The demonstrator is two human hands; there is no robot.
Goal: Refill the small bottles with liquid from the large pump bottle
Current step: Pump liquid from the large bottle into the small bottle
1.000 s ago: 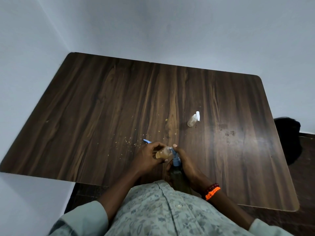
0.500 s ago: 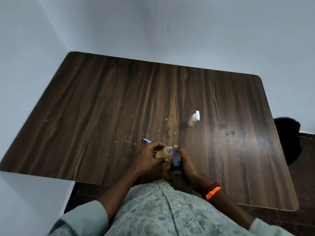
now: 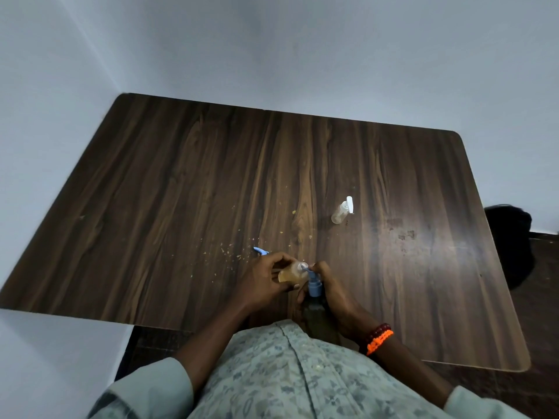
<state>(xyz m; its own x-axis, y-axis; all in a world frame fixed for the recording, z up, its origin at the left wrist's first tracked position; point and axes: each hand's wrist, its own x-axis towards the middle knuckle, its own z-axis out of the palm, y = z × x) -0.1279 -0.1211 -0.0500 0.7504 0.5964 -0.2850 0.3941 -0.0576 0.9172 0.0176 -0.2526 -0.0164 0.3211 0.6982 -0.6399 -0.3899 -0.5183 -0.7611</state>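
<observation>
Left hand (image 3: 260, 282) grips small bottle (image 3: 292, 273), right hand (image 3: 332, 291) clasps pump bottle (image 3: 316, 316); spare bottle (image 3: 341, 210) well apart.

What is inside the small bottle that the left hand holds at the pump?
The small bottle in the left hand holds amber liquid, and the blue pump spout reaches its mouth. Fingers cover part of it, so the exact level is hidden.

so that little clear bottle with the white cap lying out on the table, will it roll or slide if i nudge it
The clear bottle lies on its side and looks round, so it would probably roll. It appears empty, so likely light and easily knocked. The white cap sticks out sideways, which may stop a full roll.
</observation>
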